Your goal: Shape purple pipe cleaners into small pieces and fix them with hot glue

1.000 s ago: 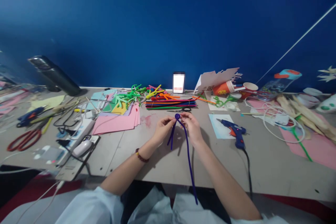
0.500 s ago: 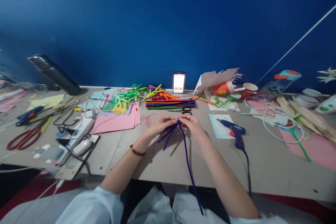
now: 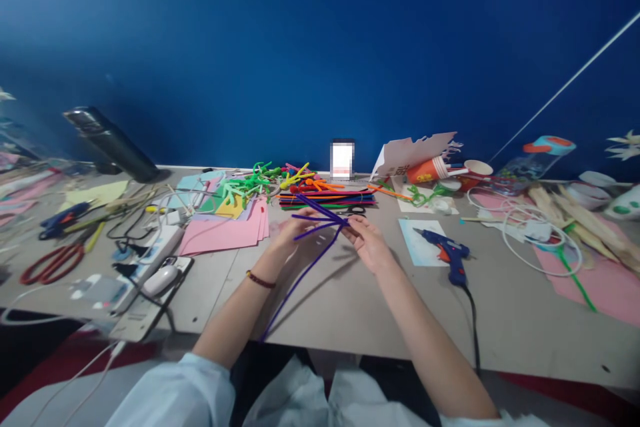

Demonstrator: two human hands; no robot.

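Table [image 3: 320, 320]: paper stack [image 3: 225, 230] on left; pipe cleaners [image 3: 326, 198] at far edge, scissors [image 3: 358, 211] just nearer; glue gun [image 3: 447, 255] on card [image 3: 413, 240] at right; power strip [image 3: 150, 260] at near left.

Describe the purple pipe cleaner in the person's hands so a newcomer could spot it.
On the grey work table, between the pink paper stack and the blue glue gun, the right hand grips a purple pipe cleaner. Unlike the flat multicoloured bundle behind it, it has short twisted arms and one long tail.

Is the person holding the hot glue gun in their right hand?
No, the right hand is at a purple pipe cleaner, while the blue hot glue gun lies apart from it, untouched.
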